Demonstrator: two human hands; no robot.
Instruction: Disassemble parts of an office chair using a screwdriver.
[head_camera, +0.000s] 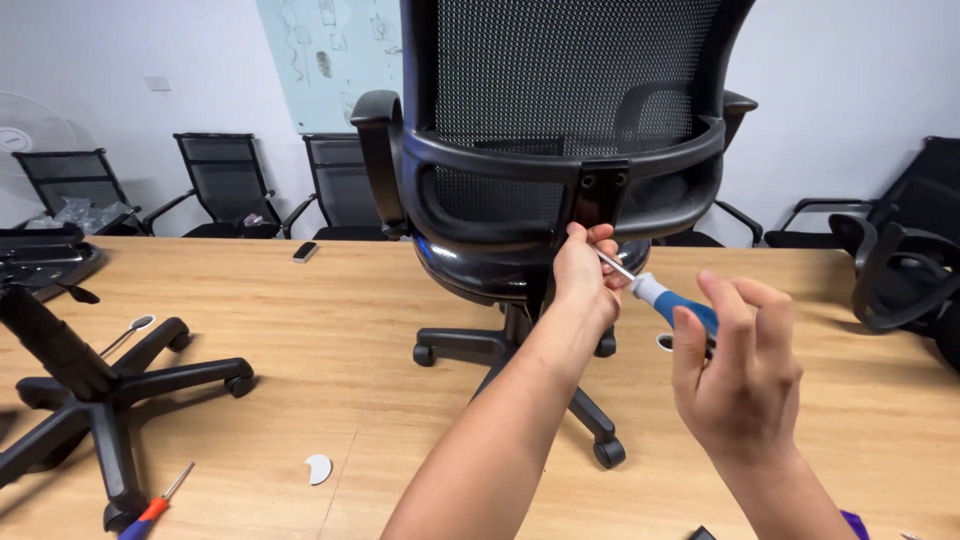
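Observation:
A black mesh office chair stands on the wooden table, its back toward me. My left hand pinches the metal shaft of a screwdriver just below the chair's black back bracket. My right hand wraps the screwdriver's blue and white handle, fingers partly spread. The tip is hidden behind my left fingers.
A second chair base with castors lies at the left, beside a red and blue screwdriver and a wrench. A phone and a white crescent piece lie on the table. Black chairs line the wall and right side.

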